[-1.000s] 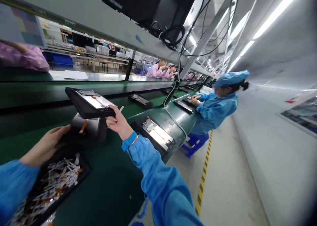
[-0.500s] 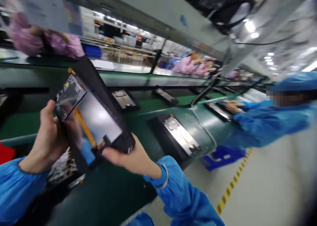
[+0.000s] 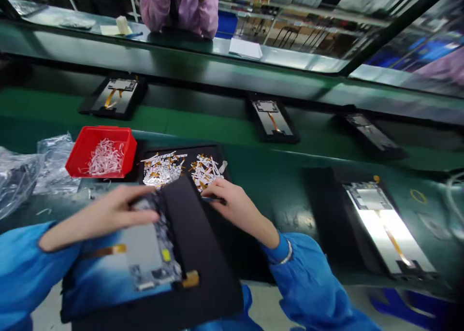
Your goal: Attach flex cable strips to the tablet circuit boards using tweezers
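Display panel (image 3: 145, 253) in black carrier (image 3: 213, 297) now lies flat, lower middle;
L hand (image 3: 97, 216) grip open, fingers on panel; R hand (image 3: 239, 208) grip shut on thin tool (image 3: 213, 200), by scrap tray (image 3: 184, 149).

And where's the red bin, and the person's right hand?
red plastic bin (image 3: 105, 129), head view, on its top rim
right hand (image 3: 239, 208), head view, on the back of the hand

Green conveyor (image 3: 203, 123) carries black trays (image 3: 271, 134) (red bin (image 3: 101, 131) too).
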`<state>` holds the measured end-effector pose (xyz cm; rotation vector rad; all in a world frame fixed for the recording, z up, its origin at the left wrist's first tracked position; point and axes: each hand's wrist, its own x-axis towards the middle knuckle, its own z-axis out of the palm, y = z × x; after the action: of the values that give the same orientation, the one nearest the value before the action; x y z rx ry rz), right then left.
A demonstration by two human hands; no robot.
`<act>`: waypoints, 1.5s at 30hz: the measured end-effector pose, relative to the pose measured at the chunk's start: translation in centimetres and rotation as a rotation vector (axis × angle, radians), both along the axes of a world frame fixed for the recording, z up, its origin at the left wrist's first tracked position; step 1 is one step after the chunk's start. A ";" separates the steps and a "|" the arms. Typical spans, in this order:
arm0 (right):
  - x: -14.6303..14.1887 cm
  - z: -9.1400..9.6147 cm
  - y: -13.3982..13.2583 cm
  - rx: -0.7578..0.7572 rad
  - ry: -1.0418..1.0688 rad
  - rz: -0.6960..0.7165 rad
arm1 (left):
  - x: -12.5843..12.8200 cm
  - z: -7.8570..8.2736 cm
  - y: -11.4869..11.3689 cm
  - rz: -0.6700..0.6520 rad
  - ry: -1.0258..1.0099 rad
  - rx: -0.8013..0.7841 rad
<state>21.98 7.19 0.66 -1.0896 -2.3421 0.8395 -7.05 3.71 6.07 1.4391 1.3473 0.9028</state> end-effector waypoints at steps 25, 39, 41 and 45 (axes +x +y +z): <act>-3.7 2.0 -0.1 -0.079 0.223 -0.034 | 3.9 -2.8 2.3 -0.506 0.318 0.390; -3.3 0.2 -3.2 -0.712 0.639 -0.132 | 0.8 -0.5 0.6 -0.380 0.300 0.275; -2.7 -0.3 -3.7 -0.573 0.577 -0.196 | -1.8 0.2 1.3 -0.089 0.544 0.378; -2.1 -1.4 -4.9 -0.096 0.264 -0.084 | -5.1 0.3 2.1 0.208 0.887 0.396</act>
<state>19.90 2.30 -0.75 -1.0375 -2.0434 1.0075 -12.13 5.81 6.40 2.1792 2.0674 0.6938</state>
